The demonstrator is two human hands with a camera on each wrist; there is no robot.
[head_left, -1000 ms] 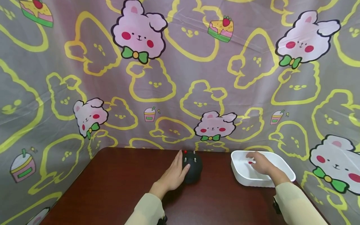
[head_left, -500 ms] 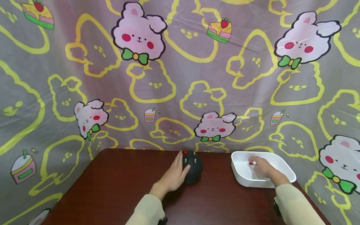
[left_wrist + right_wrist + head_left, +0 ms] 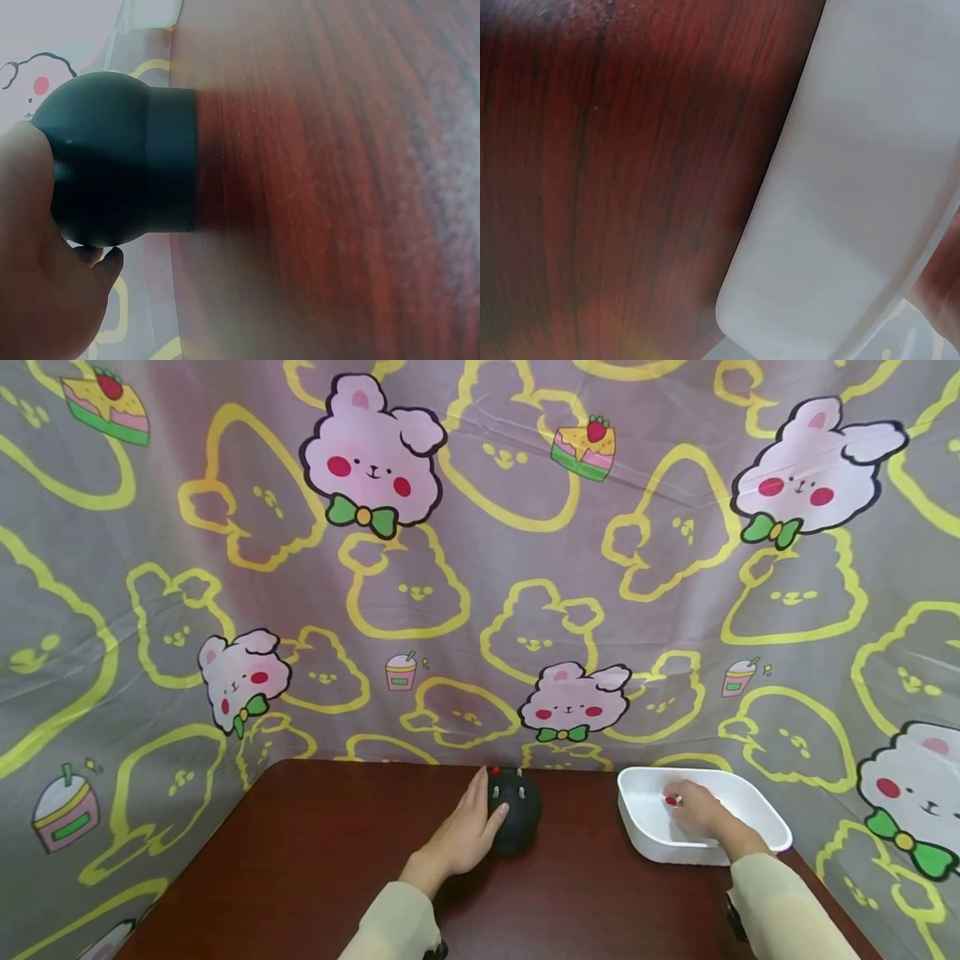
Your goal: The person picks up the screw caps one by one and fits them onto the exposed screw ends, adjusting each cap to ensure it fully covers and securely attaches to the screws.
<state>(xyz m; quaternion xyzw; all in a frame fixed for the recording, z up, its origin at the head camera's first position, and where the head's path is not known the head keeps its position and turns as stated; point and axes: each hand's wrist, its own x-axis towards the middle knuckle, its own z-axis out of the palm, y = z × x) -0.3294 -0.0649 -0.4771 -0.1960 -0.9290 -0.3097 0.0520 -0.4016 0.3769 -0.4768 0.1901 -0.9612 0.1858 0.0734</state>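
— Resting against the black round object (image 3: 514, 811) at the table's (image 3: 300, 860) far edge, the left hand (image 3: 459, 837) is seen, fingers straight, thumb touching it.

— And the right hand (image 3: 701, 814)?

— A small red piece (image 3: 670, 800) is pinched inside the white tray (image 3: 757, 802).

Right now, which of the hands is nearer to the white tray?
Right. The right hand is inside the tray; the left hand rests against the black object, apart from it.

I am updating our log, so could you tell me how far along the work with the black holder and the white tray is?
Done: one red-tipped piece stands in the black holder, steadied by the left hand. In hand: the right hand pinches another red-tipped piece inside the white tray. Left: the holder's other holes look unfilled.
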